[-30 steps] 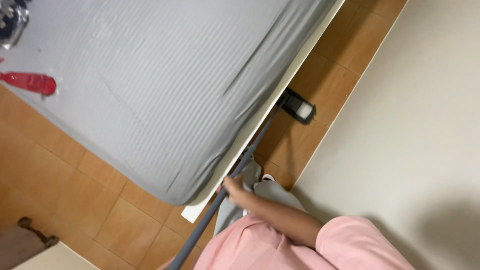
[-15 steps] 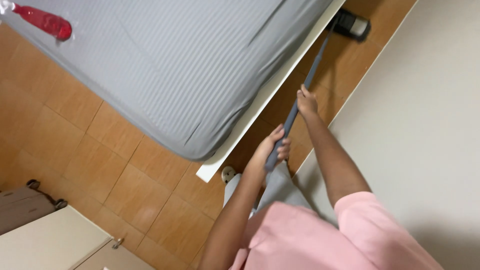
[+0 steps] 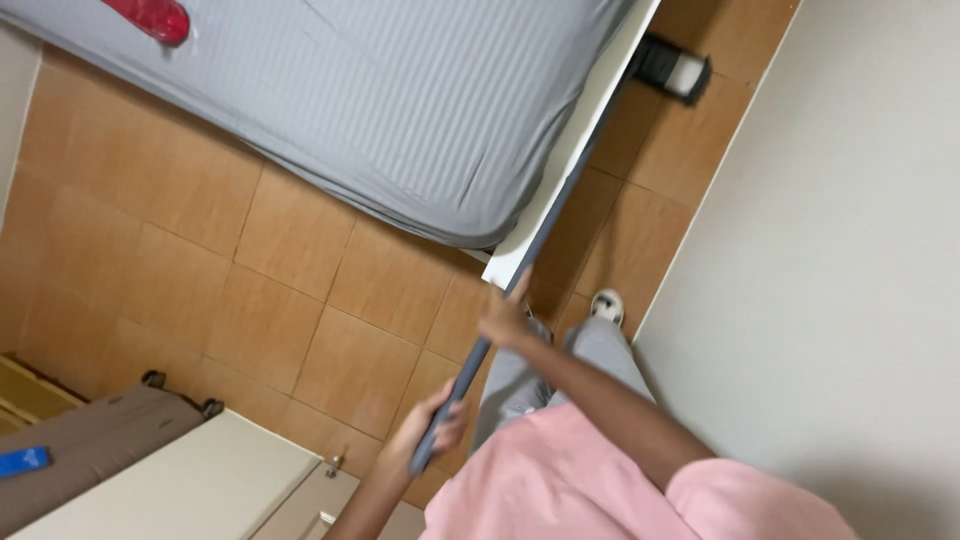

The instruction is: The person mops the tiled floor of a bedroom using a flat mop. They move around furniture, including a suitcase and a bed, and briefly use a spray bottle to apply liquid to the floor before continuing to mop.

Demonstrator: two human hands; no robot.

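Observation:
I hold a long grey-blue pole with both hands. My right hand grips it higher up, near the corner of the bed. My left hand is closed around its lower end. The pole runs along the bed's white frame to a black head with a white pad, which rests on the brown tile floor in the gap between bed and wall. A grey striped sheet covers the mattress.
A red object lies on the mattress at the top left. The pale wall runs along the right. A cream cabinet and a brown wheeled case with a blue item stand at the lower left. My foot stands by the wall.
Both hands have slid toward the lower left of the view, drawing the pole back. The pole's head sits a little lower in view, and the cabinet and case have come into sight.

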